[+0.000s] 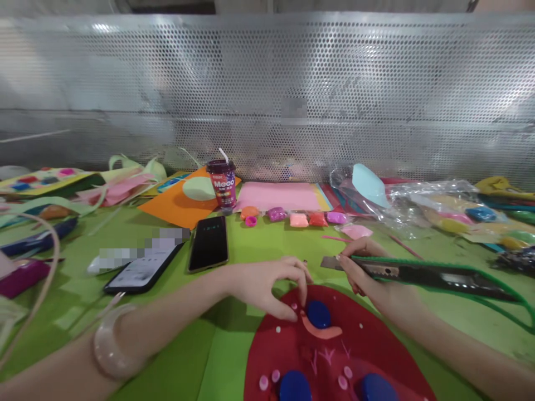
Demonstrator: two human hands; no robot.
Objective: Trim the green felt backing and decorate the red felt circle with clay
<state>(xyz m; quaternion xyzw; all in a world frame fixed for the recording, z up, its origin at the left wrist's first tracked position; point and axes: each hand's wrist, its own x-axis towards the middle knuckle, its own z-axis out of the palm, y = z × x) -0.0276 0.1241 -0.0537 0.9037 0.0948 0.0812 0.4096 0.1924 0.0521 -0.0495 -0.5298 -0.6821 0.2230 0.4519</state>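
My left hand reaches over a dark red rounded sheet, thumb and forefinger closed at the left end of a curved peach clay strip. The strip lies flat on the sheet, curving below a blue disc. More blue discs, small pink and white dots and thin pink branching pieces are on the sheet nearer me. To the right, my right hand is closed near the front of a green-edged utility knife. The knife's blade points left, and its handle extends over my forearm.
Two phones lie on the green tabletop at left. Behind stand a purple drink cup with a straw, orange and pink paper and small clay packets. Plastic bags lie at right, before a perforated metal panel.
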